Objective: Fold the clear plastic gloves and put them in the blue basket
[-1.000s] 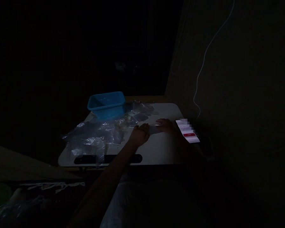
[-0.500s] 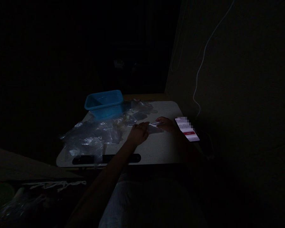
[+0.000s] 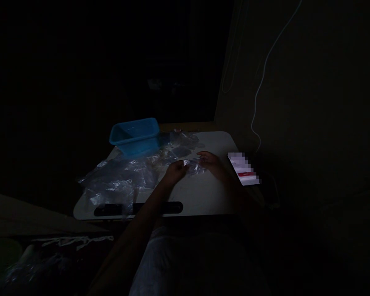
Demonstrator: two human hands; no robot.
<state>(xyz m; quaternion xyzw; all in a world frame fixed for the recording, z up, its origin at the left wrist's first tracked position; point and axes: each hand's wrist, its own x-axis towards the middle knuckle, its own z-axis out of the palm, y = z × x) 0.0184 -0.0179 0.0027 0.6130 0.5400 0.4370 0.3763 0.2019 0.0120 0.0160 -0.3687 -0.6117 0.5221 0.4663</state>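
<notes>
The room is very dark; only a small white lap table (image 3: 200, 197) is lit. My left hand (image 3: 175, 171) and my right hand (image 3: 212, 161) are raised just above it, each pinching an end of a small clear plastic bag (image 3: 192, 164) stretched between them. A heap of clear plastic bags (image 3: 120, 176) lies to the left of my left hand. Behind the heap stands a blue plastic tub (image 3: 135, 134).
A lit phone (image 3: 243, 168) lies at the table's right edge, close to my right hand. A white cable (image 3: 259, 82) hangs down the wall on the right. More plastic and a white strip lie on the dark floor at lower left (image 3: 68, 240).
Both hands were lying flat on the small bag on the table. They have lifted slightly and closed on its ends, raising it off the surface.
</notes>
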